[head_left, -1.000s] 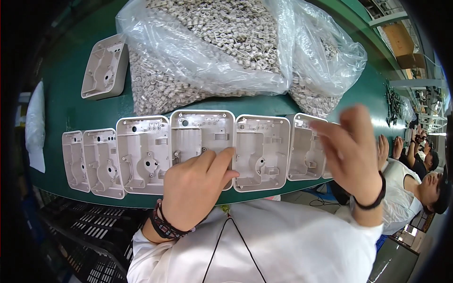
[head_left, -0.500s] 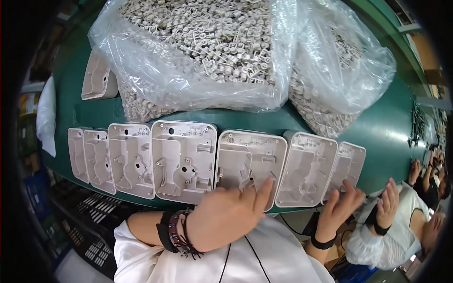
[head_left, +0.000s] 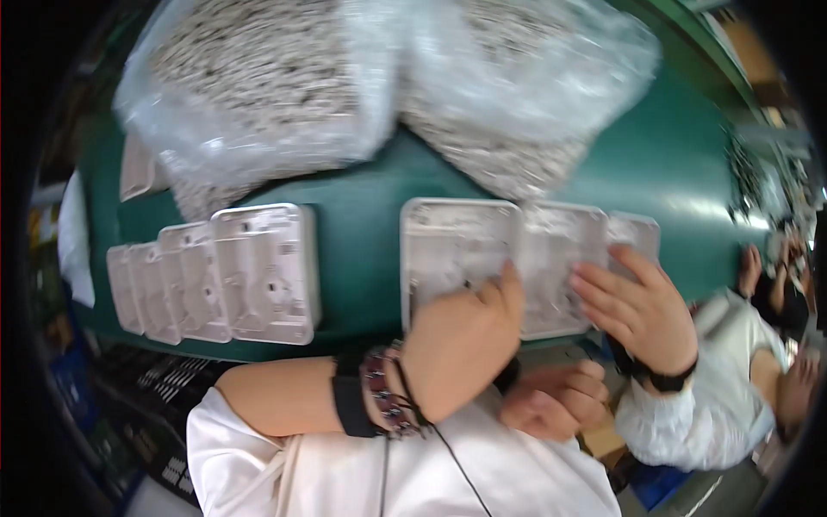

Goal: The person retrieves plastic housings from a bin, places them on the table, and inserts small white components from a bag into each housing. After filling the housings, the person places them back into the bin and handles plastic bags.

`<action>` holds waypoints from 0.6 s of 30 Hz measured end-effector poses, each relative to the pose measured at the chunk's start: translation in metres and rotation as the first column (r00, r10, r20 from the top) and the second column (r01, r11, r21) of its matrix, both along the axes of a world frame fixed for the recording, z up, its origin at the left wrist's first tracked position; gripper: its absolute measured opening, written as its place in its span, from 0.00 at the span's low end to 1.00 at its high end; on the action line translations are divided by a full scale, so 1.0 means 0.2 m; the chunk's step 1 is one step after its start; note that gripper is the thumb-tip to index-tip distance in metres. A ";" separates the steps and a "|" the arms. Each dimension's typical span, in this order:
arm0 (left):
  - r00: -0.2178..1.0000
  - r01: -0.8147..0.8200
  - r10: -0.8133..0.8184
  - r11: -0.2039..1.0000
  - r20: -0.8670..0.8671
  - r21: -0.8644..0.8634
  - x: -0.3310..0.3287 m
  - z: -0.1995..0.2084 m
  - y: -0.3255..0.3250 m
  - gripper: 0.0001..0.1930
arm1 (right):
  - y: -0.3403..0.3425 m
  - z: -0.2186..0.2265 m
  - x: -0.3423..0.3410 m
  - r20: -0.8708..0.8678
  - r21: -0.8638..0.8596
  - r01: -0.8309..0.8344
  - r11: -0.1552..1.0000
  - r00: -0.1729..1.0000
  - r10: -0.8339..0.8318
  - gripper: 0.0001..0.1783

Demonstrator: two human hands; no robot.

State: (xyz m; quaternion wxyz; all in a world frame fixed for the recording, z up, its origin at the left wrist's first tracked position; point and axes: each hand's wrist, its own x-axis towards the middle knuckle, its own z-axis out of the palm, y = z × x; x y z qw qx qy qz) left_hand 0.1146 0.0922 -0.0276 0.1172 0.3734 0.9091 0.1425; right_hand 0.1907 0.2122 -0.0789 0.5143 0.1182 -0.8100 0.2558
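My left hand point(head_left: 465, 345) reaches across to the near wall of a light-grey plastic housing point(head_left: 461, 224), an open box with moulded ribs and holes. One finger points into the box. The other fingers are bent down over the wall and partly hidden, and the hand seems to grip it. My right hand point(head_left: 556, 401) is curled into a loose fist near my body, below the row, with no object showing in it. Two more housings, the nearer one point(head_left: 560, 228) and the end one point(head_left: 637, 228), stand on the right, touching in a row.
A co-worker's hand point(head_left: 642, 314) with a black wristband reaches over the right-hand housings. Several like housings point(head_left: 267, 267) line the green table point(head_left: 357, 250) on the left. Clear bags point(head_left: 258, 159) of small grey parts lie behind. A black crate point(head_left: 164, 388) sits below the table edge.
The held housing and those right of it have moved right, away from the left row, opening a gap. My right hand drew back and closed. The co-worker's hand came in over the housings.
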 end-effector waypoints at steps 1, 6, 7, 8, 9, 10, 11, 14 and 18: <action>0.998 -0.043 0.042 0.999 0.047 0.016 -0.01 0.02 -0.01 0.28 | -0.03 0.00 -0.03 -0.055 -0.042 -0.092 0.995 0.995 0.089 0.16; 0.984 -0.148 0.161 0.978 -0.082 0.146 -0.11 0.21 -0.20 0.18 | 0.00 0.07 0.00 0.118 0.048 -0.316 0.948 0.944 0.309 0.23; 0.949 -0.286 0.298 0.951 -0.102 0.119 -0.12 0.24 -0.29 0.17 | -0.02 0.09 -0.02 0.228 0.087 -0.355 0.931 0.917 0.328 0.23; 0.891 -0.425 0.436 0.899 -0.126 0.103 -0.11 0.26 -0.40 0.16 | -0.06 0.10 -0.03 0.222 0.091 -0.370 0.925 0.913 0.343 0.23; 0.813 -0.573 0.578 0.816 -0.077 0.070 -0.15 0.27 -0.50 0.15 | -0.09 0.10 -0.06 0.415 0.076 -0.326 0.942 0.870 0.267 0.20; 0.683 -0.728 0.728 0.685 -0.066 0.018 -0.17 0.31 -0.66 0.14 | -0.16 0.10 -0.09 0.575 0.047 -0.313 0.949 0.785 0.230 0.18; 0.627 -0.768 0.751 0.640 -0.208 -0.007 -0.18 0.30 -0.85 0.13 | -0.21 0.11 -0.12 0.557 0.017 -0.354 0.935 0.780 0.285 0.18; 0.334 -0.942 0.877 0.326 -0.345 -0.082 -0.08 0.26 -1.37 0.18 | -0.41 0.10 -0.17 0.692 0.081 -0.535 0.841 0.637 0.339 0.19; 0.151 -0.988 0.891 0.142 -0.427 -0.054 -0.01 -0.01 -1.85 0.25 | -0.53 0.11 -0.20 0.780 0.210 -0.423 0.882 0.616 0.110 0.17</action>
